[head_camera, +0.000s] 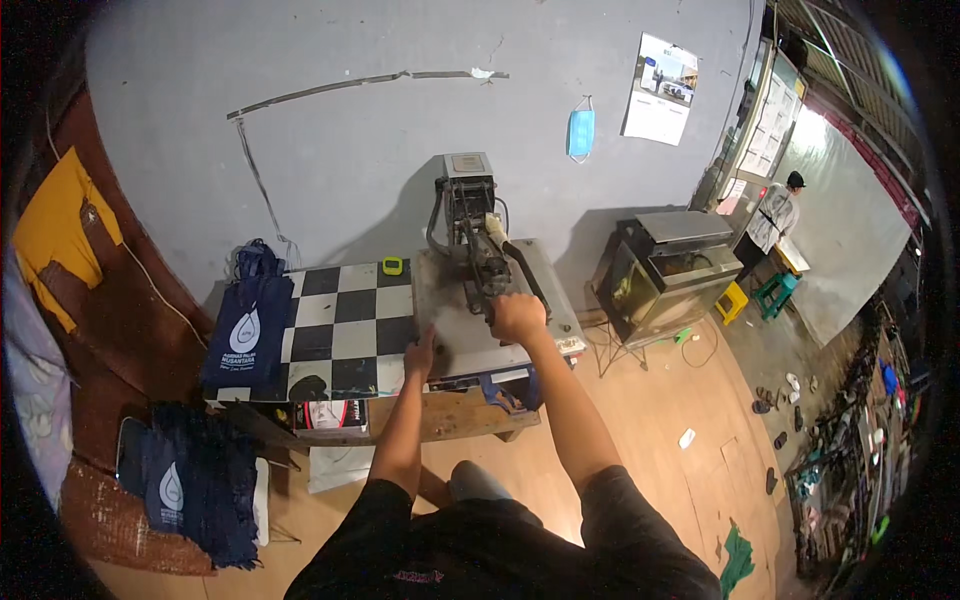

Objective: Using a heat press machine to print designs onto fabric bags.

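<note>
A heat press [487, 277] with a wide grey upper platen stands on a table against the wall. My right hand [519, 318] is closed around the end of the press's lever handle, above the platen. My left hand [420, 354] is at the platen's front left edge, its fingers pointing forward; whether it grips anything is unclear. Part of a dark blue bag [510, 391] hangs from the front of the press. Left of the press, a small yellow-green digital timer [392, 265] lies on the checkered tabletop [356, 305]. Printed dark blue bags [247, 337] are stacked at the table's left end.
More dark blue bags [202, 480] lie on a chair at the lower left. A box [330, 417] sits under the tabletop. A glass tank [652, 289] on a metal stand is to the right. Farther right, a person [776, 214] stands near plastic stools.
</note>
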The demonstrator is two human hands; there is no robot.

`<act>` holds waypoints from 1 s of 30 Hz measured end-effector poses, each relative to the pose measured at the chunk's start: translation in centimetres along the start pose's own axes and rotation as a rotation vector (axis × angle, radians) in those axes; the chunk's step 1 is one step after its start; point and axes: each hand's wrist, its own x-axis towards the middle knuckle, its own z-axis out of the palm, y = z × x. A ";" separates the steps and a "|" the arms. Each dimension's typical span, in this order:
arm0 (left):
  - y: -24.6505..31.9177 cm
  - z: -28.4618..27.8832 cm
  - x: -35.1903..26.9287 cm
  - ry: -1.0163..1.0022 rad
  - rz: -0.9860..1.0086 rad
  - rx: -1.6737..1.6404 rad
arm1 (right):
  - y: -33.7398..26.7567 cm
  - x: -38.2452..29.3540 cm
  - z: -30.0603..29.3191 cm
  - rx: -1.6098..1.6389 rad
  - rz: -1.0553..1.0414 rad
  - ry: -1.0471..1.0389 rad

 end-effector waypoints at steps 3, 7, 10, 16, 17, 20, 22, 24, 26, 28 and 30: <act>3.6 0.1 -2.1 -0.004 -0.129 0.026 | 1.4 -0.1 0.6 0.013 0.028 0.006; 0.7 -1.6 -0.5 -0.013 -0.106 0.073 | -0.4 0.0 -0.1 0.014 -0.005 0.034; -0.1 -0.5 1.0 -0.080 -0.196 -0.025 | 0.1 0.1 0.5 0.008 0.017 0.030; -3.7 -0.4 2.0 0.022 0.182 0.363 | -0.4 0.1 0.0 0.009 0.002 0.034; -3.6 -0.5 1.9 0.038 0.206 0.441 | -0.5 0.0 -0.1 0.010 -0.001 0.030; -1.4 0.3 1.1 0.051 0.055 0.320 | -0.5 0.0 -0.1 0.009 -0.002 0.020; 0.7 0.4 -0.1 0.040 -0.016 0.261 | 0.3 0.0 0.1 0.004 0.018 -0.001; 1.1 -0.9 -0.8 -0.046 0.053 0.181 | 0.0 0.0 0.0 0.003 0.011 -0.007; 1.7 -1.4 -1.4 -0.091 0.087 0.139 | 0.0 0.1 0.1 -0.002 0.014 -0.002; 2.7 -1.2 -1.5 -0.137 0.014 0.450 | 0.0 0.1 0.1 -0.010 0.020 -0.003; 2.4 -1.2 -1.3 -0.152 -0.025 0.601 | -0.4 0.0 -0.2 -0.014 0.015 -0.016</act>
